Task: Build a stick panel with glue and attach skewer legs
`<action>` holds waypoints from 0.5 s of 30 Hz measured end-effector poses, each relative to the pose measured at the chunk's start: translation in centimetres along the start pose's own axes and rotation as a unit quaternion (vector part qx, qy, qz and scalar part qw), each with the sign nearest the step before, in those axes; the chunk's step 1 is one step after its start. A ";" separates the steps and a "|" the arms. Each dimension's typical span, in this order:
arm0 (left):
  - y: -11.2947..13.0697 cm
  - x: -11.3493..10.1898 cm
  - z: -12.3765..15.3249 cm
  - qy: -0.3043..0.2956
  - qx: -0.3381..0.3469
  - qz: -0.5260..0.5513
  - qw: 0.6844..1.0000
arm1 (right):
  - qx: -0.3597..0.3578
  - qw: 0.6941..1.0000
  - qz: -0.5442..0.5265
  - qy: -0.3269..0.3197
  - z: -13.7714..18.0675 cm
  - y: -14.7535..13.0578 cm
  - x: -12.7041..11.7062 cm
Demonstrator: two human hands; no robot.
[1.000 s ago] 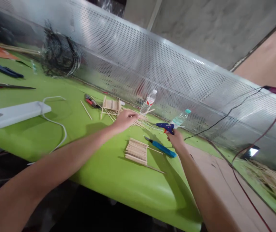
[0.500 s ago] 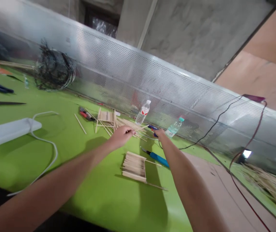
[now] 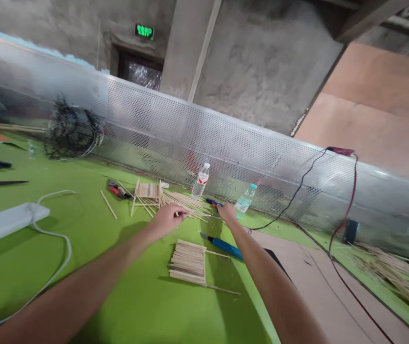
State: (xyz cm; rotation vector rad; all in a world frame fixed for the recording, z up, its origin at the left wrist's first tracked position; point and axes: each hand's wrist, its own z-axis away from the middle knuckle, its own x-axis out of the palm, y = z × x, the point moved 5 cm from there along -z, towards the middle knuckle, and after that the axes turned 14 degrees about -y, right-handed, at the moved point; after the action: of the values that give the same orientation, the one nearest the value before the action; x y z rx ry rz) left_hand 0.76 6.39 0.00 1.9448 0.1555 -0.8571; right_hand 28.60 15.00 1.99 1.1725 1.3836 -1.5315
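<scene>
My left hand [image 3: 170,218] is closed in a pinch on a thin wooden stick [image 3: 198,213], which points right toward the other hand. My right hand [image 3: 228,213] grips a blue glue gun [image 3: 213,202], its nozzle facing left, slightly above the stick and apart from it. Below both hands, a flat panel of wooden sticks [image 3: 189,262] lies on the green table, two longer sticks jutting out to its right. A blue utility knife [image 3: 228,248] rests beside that panel, under my right forearm. A small stick frame [image 3: 148,190] stands behind my left hand, near loose sticks [image 3: 181,199].
Two water bottles, one white-capped [image 3: 200,182] and one green-capped [image 3: 245,200], stand before a perforated metal screen [image 3: 161,124]. Red-handled pliers [image 3: 118,189] lie left of the frame. A white power strip [image 3: 11,222], scissors [image 3: 2,183] and coiled wire [image 3: 73,131] are farther left.
The view has tilted up, bringing a green exit sign into sight. The glue gun's nozzle, close to the stick's tip before, is now apart from it. Both hands keep their holds.
</scene>
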 end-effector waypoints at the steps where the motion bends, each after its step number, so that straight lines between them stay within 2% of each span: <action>1: 0.1 -0.2 0.0 0.005 0.002 -0.016 1.000 | -0.008 1.000 -0.005 0.000 0.8 0.2 0.0; 5: 0.7 -0.9 0.3 0.005 0.012 -0.066 0.998 | -0.097 0.994 -0.052 0.002 6.1 0.4 0.3; 9: 1.6 -0.5 0.6 -0.046 0.015 -0.125 0.991 | -0.174 0.979 -0.102 -0.006 13.0 0.2 1.0; 10: 1.7 -0.3 0.7 -0.058 0.013 -0.135 0.989 | -0.208 0.970 -0.124 0.012 14.5 0.0 1.0; 12: 2.1 0.1 0.9 -0.081 0.014 -0.163 0.983 | -0.235 0.959 -0.151 0.055 16.5 -0.1 1.1; 15: 2.4 0.6 1.2 -0.110 0.004 -0.174 0.979 | -0.258 0.949 -0.173 0.061 17.2 -0.5 2.0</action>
State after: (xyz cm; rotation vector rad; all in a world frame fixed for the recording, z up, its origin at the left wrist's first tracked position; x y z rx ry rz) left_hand 1.65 4.06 1.03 1.8413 0.3682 -1.2968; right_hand 25.02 -1.90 0.18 0.7327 2.0034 -1.2124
